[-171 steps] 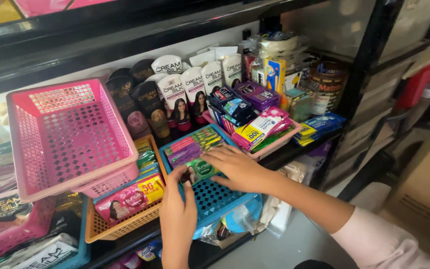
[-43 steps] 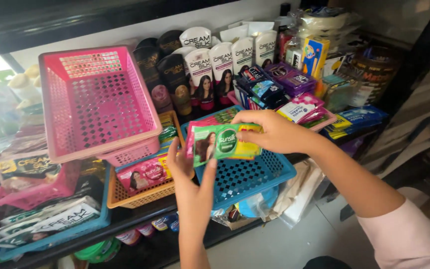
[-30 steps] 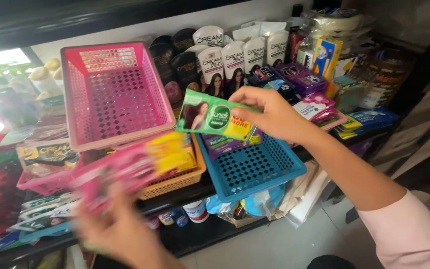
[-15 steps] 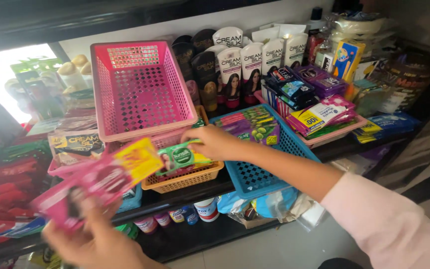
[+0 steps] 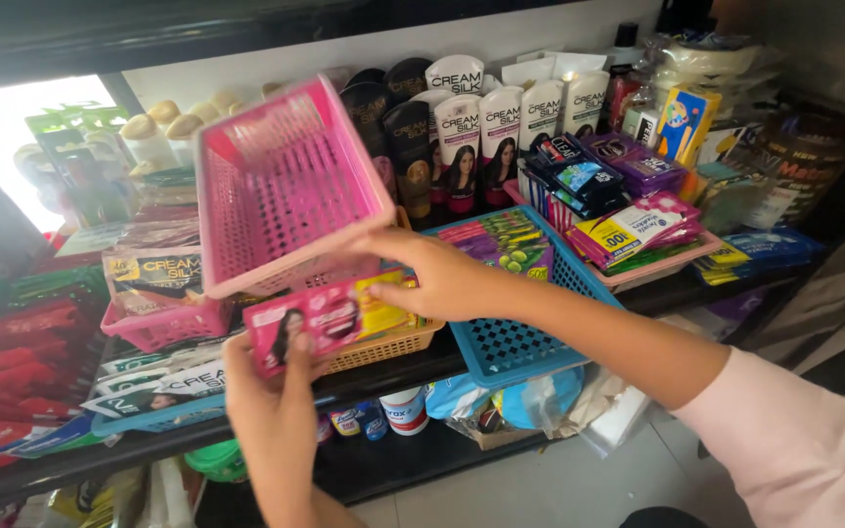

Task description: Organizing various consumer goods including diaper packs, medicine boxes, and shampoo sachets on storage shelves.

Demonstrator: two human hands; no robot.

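Pink sachets (image 5: 317,328), perhaps left-hand-gripped (image 5: 271,406)

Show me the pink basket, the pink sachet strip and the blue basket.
pink basket (image 5: 281,191), head view, on its mesh bottom.
pink sachet strip (image 5: 313,326), head view, on its printed front.
blue basket (image 5: 515,344), head view, on its bare mesh floor.

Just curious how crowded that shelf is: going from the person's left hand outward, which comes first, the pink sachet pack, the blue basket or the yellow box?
1. Pink sachet pack: in the left hand itself, low and left of centre.
2. Blue basket: to the right, on the shelf's front edge.
3. Yellow box: far upper right, at the back.
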